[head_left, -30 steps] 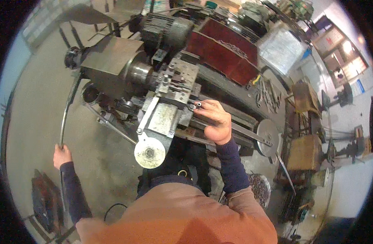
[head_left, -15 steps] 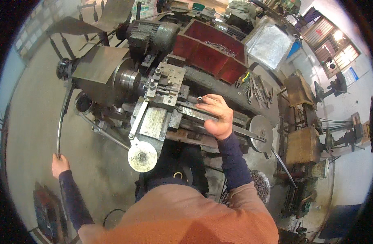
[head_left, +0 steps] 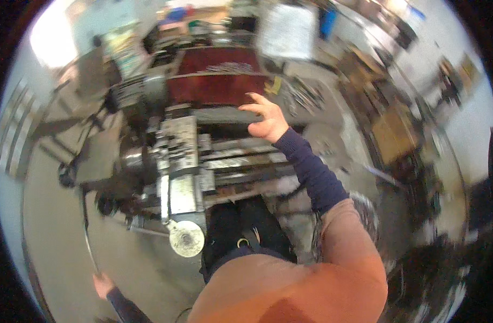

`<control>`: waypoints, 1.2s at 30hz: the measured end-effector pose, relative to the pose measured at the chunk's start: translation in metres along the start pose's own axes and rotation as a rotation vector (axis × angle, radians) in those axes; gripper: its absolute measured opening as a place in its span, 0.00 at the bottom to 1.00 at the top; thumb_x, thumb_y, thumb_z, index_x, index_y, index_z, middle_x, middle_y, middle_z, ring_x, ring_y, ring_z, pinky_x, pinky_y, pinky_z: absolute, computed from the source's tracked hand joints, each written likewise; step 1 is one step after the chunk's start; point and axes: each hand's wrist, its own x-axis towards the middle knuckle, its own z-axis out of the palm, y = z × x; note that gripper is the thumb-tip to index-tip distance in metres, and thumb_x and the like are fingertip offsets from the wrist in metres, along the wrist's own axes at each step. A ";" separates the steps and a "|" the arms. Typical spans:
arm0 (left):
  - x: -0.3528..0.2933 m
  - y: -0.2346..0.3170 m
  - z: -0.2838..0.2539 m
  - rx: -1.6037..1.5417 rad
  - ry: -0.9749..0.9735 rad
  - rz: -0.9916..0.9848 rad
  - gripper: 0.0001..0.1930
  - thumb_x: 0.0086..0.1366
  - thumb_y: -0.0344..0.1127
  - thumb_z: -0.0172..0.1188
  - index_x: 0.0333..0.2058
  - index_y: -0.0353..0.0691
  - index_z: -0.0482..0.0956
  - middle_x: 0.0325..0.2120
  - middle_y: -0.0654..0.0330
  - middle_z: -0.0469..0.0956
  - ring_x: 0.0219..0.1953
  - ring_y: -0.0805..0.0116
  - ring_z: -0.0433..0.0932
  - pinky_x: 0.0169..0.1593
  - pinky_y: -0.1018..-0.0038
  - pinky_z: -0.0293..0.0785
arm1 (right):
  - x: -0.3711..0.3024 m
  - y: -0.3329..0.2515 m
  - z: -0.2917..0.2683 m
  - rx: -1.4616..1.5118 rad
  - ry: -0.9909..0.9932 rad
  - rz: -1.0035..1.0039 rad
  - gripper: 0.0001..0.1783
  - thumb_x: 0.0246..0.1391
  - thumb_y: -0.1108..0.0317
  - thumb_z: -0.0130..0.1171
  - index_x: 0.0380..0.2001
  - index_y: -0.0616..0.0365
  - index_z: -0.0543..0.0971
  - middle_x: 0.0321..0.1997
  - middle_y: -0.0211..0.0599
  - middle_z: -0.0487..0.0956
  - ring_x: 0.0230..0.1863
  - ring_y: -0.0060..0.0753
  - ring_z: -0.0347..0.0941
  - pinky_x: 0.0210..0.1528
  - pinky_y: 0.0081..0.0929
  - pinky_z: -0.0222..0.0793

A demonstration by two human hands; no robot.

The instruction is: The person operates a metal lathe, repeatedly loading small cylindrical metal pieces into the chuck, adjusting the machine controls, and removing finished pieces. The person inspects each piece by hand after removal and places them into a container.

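Rod (head_left: 89, 242) runs from the left side of the metal machine (head_left: 183, 195) down to the left hand (head_left: 103, 285), whose fingers look wrapped around it. Raised over the machine, the right hand (head_left: 265, 118) is just in front of the red box (head_left: 214, 90), some fingers spread and slightly curled; blur hides whether they pinch anything small. Hand tools (head_left: 305, 97) lie right of the box, and a pale disc (head_left: 187, 238) sits at the machine's near end.
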 end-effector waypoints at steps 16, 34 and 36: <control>0.079 0.040 0.055 -0.030 0.583 0.220 0.14 0.43 0.47 0.58 0.21 0.42 0.77 0.17 0.53 0.76 0.15 0.52 0.73 0.18 0.62 0.67 | -0.398 -0.023 -0.273 -0.408 0.031 1.380 0.18 0.34 0.62 0.58 0.33 0.56 0.81 0.26 0.45 0.79 0.31 0.33 0.77 0.39 0.27 0.71; -0.094 0.231 -0.190 -1.327 -0.578 1.003 0.13 0.58 0.26 0.53 0.41 0.27 0.72 0.33 0.54 0.77 0.35 0.67 0.77 0.41 0.74 0.71 | -0.490 0.004 -0.196 -0.801 -0.725 1.441 0.32 0.32 0.46 0.63 0.35 0.64 0.76 0.36 0.47 0.78 0.38 0.43 0.76 0.41 0.37 0.73; -0.130 0.254 -0.223 -1.366 -0.620 1.205 0.09 0.53 0.24 0.55 0.34 0.29 0.75 0.30 0.54 0.78 0.33 0.67 0.78 0.37 0.74 0.73 | -0.480 0.010 -0.194 -0.819 -0.894 1.440 0.32 0.31 0.46 0.64 0.36 0.62 0.77 0.39 0.48 0.77 0.40 0.43 0.75 0.43 0.35 0.72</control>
